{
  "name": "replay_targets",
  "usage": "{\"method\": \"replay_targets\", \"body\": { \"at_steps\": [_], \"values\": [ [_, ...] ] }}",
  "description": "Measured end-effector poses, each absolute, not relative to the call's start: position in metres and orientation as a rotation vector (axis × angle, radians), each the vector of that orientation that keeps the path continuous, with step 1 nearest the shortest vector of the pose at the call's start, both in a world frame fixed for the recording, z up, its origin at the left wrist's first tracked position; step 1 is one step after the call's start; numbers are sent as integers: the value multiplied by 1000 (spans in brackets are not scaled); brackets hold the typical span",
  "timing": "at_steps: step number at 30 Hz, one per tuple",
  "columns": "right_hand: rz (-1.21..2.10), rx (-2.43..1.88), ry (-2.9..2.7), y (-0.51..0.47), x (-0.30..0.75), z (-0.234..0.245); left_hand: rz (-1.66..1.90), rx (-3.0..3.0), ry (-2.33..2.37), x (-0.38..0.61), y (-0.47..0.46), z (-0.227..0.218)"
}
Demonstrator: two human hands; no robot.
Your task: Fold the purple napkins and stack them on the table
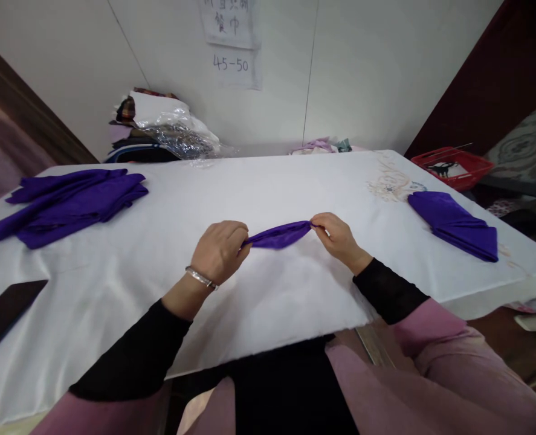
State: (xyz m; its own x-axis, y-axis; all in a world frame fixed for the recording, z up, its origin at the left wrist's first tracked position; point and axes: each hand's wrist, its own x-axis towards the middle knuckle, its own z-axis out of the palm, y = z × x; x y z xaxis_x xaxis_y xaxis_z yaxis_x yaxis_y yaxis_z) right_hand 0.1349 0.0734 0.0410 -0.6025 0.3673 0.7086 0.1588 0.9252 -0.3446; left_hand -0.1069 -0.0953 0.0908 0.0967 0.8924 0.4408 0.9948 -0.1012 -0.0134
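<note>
A purple cloth napkin [280,235], rolled into a narrow band, is stretched between my two hands just above the white tablecloth [268,187]. My left hand [220,249], with a silver bracelet at the wrist, is closed in a fist round its left end. My right hand [338,235] pinches its right end with thumb and fingers. Both hands sit near the middle of the table, about a napkin's length apart.
A loose heap of purple napkins [68,202] lies at the far left. Folded purple napkins [455,223] are stacked at the right edge. A dark phone [5,314] lies at the near left. Bagged fabrics [159,130] sit against the wall, a red basket [451,166] beyond the table's right.
</note>
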Motion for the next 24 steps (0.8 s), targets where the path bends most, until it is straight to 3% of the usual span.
{"method": "replay_targets", "body": {
  "at_steps": [5, 9, 17, 24],
  "values": [
    [46, -65, -2428, 59, 147, 30, -425, -2227, -1500, -103, -120, 54],
    [5, 104, -2656, 44, 161, 7, -456, -2406, -1526, -94, -138, 17],
    [46, 27, -2753, 36, 166, 5, -673, -2397, -1923, -81, -127, 30],
    [61, -98, -2797, 31, 173, 3, -217, -2427, -2026, -37, -88, 3]
  ]
}}
